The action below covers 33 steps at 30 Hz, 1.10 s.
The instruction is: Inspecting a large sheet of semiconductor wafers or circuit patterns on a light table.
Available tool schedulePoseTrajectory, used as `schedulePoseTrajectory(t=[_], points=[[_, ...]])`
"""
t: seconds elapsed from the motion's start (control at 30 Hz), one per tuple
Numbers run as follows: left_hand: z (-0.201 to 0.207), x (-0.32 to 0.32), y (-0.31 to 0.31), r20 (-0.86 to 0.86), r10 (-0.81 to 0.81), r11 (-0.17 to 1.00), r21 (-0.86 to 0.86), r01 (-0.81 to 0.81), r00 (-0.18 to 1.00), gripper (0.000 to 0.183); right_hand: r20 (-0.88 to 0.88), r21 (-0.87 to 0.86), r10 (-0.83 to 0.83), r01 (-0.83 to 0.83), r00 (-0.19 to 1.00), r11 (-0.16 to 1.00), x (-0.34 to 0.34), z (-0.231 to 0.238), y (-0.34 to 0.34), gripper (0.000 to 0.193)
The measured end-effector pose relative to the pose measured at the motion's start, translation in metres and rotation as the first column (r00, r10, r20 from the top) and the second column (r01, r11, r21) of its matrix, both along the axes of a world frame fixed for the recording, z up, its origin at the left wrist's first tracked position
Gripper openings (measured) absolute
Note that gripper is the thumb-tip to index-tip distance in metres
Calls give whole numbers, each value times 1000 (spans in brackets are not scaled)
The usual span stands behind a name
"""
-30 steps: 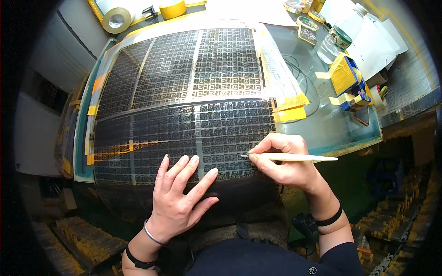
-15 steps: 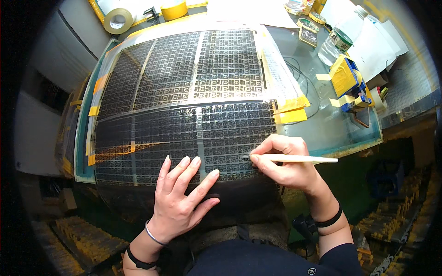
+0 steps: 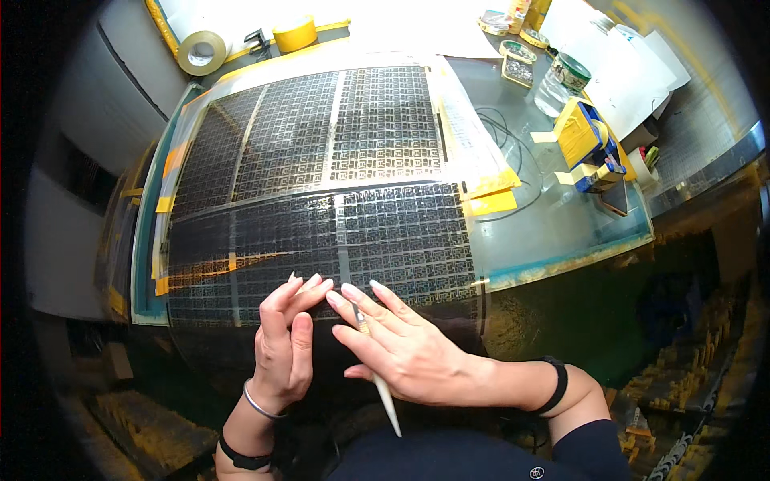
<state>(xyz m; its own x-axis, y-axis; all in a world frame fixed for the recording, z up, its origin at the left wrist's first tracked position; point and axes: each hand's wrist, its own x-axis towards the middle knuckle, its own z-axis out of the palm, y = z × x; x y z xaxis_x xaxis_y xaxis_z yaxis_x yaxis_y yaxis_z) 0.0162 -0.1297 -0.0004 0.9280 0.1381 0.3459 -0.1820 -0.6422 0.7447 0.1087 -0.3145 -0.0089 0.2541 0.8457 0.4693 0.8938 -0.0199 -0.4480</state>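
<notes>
A dark patterned film sheet (image 3: 385, 216), divided into panels of small repeated circuit-like shapes, lies on the glass-topped table. Along its near edge my two hands are close together, fingertips almost meeting. My left hand (image 3: 281, 345) is half curled at the near edge, thumb raised and fingers apart, with nothing in it. A thin paintbrush (image 3: 385, 397) with a pale handle is tucked between the fingers of my right hand (image 3: 413, 353). Its dark tip points up toward the sheet and the handle end toward me. The right fingers stretch out over the sheet's near edge.
Yellow tape strips (image 3: 493, 192) hold the sheet's margins. On the right stand a blue-and-yellow tape dispenser (image 3: 584, 136), a clear jar (image 3: 553, 92) and a thin black cable (image 3: 513, 132). Tape rolls (image 3: 202, 53) lie at the far left; shelving (image 3: 682, 377) stands below right.
My right hand has moved left and nearer to me, off the sheet's right part, and the brush has swung from level to pointing down toward me. My left fingers have curled.
</notes>
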Motion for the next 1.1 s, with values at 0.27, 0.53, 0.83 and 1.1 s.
schedulePoseTrajectory(t=[0.27, 0.53, 0.83, 1.1], points=[[3, -1, 4, 22, -7, 988, 154, 4, 1000, 34, 218, -150, -605, 639, 766, 755, 35, 1, -85, 70], [8, -4, -7, 24, -26, 972, 233, 20, 999, 34, -208, 80, -727, 753, 654, 653, 58, 17, -159, 44], [12, -14, -7, 3, -29, 962, 272, 27, 1000, 33, -49, 172, -386, 388, 921, 905, 74, 19, -80, 32], [12, -11, -6, 24, -35, 952, 306, 26, 999, 32, -62, 163, -374, 379, 925, 911, 82, -2, -70, 24]])
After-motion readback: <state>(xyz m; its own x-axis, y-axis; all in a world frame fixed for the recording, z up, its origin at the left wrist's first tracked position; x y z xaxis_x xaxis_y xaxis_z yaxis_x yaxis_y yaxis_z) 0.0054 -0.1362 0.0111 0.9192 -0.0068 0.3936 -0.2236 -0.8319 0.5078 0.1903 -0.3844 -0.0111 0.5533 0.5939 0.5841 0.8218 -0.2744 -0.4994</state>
